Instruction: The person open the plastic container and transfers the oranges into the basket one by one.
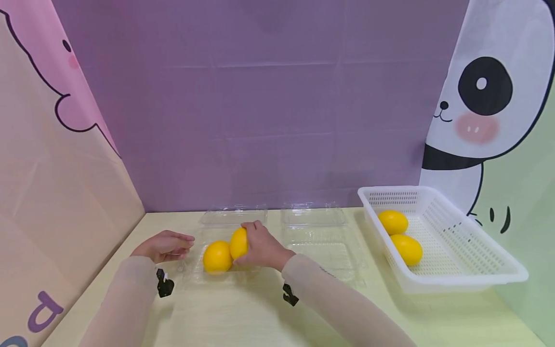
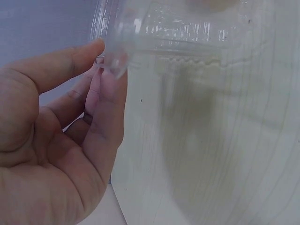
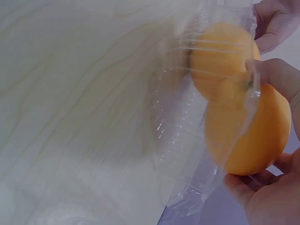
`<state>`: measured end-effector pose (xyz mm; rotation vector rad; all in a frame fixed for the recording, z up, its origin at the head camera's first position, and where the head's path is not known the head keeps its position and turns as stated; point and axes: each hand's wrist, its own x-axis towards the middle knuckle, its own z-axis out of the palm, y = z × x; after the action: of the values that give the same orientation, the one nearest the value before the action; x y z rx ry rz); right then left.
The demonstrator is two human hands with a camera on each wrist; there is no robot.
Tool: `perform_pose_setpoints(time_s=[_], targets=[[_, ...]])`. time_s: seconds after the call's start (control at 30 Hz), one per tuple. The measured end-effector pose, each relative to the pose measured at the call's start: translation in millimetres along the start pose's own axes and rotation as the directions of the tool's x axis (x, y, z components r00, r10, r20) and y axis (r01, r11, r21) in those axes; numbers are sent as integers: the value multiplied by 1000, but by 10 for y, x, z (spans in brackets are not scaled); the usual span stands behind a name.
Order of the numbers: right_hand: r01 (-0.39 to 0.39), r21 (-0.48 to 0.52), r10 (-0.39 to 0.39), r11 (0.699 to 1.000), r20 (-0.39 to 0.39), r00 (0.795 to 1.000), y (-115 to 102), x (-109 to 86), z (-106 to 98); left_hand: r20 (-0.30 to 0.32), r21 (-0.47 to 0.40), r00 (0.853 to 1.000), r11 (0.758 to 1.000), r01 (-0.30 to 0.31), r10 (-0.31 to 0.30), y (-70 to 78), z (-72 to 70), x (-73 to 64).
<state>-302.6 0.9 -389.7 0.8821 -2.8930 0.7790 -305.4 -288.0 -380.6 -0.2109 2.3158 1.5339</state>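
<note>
In the head view, my right hand [image 1: 264, 248] grips an orange [image 1: 239, 244] over the left clear plastic clamshell box [image 1: 197, 274]. Another orange [image 1: 218, 257] sits in that box, against the held one. The right wrist view shows fingers and thumb around the held orange [image 3: 253, 136], partly behind the box's clear wall. My left hand [image 1: 166, 246] is at the box's left side. Seen from the left wrist, its thumb and fingers pinch the clear rim of the box [image 2: 178, 35]. The box's lid [image 1: 234, 217] lies folded back.
A second clear clamshell box [image 1: 321, 255] lies with its lid back, to the right. Beyond it, a white perforated basket [image 1: 468, 279] holds two oranges [image 1: 406, 249]. A purple cloth [image 1: 273, 106] hangs behind the pale wooden table [image 1: 225, 318], with printed cloths at both sides.
</note>
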Motion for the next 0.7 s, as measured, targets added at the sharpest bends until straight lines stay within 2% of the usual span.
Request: perform_pose_setpoints(time_s=[0.4, 0.7], targets=[[15, 63, -15, 998, -9, 1000, -34, -98, -143, 18, -16, 1000, 1000, -6, 6, 4, -6, -12], [22, 104, -19, 994, -26, 999, 21, -131, -180, 15, -20, 1000, 1000, -8, 8, 8, -5, -24]])
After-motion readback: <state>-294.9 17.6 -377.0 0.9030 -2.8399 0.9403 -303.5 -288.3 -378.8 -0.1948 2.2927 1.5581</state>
